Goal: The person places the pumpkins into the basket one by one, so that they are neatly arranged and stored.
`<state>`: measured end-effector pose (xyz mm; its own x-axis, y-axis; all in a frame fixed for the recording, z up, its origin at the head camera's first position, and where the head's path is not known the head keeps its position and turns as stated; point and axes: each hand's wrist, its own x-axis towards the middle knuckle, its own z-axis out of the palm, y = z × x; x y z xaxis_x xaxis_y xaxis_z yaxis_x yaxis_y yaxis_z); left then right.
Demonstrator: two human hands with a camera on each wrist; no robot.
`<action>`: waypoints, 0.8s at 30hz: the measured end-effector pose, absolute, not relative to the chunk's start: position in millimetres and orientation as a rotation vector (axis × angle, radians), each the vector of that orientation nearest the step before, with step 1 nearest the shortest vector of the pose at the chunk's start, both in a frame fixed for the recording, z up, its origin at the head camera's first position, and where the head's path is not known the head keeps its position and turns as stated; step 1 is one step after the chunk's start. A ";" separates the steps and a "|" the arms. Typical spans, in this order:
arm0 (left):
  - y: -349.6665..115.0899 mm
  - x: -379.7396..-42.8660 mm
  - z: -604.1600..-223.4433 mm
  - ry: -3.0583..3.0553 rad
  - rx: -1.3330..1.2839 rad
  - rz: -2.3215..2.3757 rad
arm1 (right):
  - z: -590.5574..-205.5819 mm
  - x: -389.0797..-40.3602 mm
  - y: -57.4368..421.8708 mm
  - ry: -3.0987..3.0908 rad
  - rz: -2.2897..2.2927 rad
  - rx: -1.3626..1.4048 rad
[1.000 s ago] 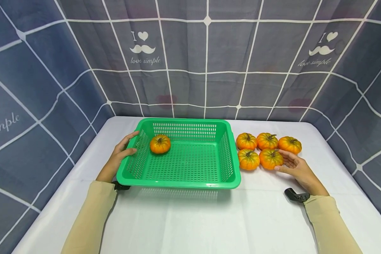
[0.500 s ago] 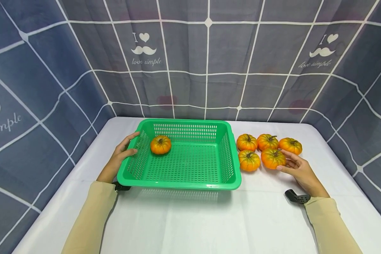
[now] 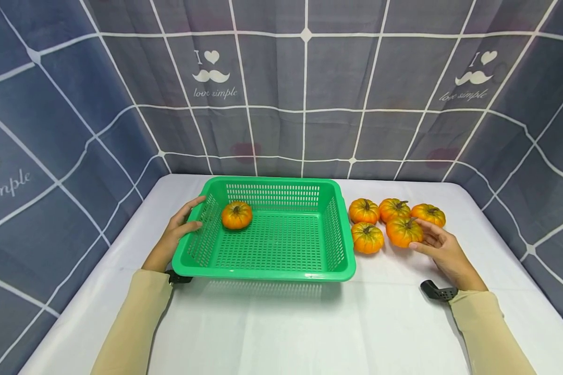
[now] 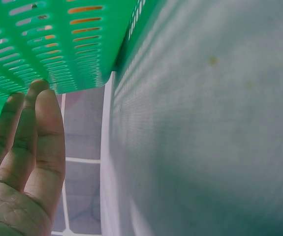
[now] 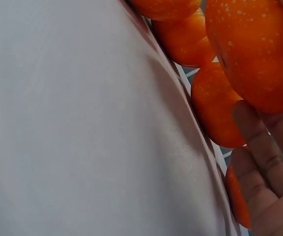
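Observation:
Thumb and fingers of my right hand (image 3: 438, 250) pinch a small orange pumpkin (image 3: 404, 232) by its right side. The right wrist view shows that pumpkin (image 5: 257, 54) raised off the white cloth, fingertips against its underside. At the left, my left hand (image 3: 175, 232) holds the left rim of a green plastic basket (image 3: 262, 272), its thumb and index finger over the edge. Other fingers (image 4: 49, 132) reach up to the basket's slotted outer wall in the left wrist view. One pumpkin (image 3: 236, 215) sits inside the basket near its left wall.
Right of the basket, several more pumpkins (image 3: 367, 238) lie close together on the white tablecloth (image 3: 281, 333). Another pumpkin (image 3: 428, 214) sits just behind my right hand. A grey checked curtain (image 3: 333, 73) stands along the back and both sides.
My right hand has raised the pumpkin from the cloth and shifted it slightly right, away from its neighbour. The left hand and basket stay in place.

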<state>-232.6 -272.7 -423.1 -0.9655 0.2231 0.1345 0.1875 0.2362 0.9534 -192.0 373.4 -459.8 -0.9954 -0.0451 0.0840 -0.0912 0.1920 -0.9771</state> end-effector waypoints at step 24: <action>-274.7 -235.6 -425.9 2.412 0.431 1.917 | -416.1 -189.4 347.2 -2.351 1.793 0.454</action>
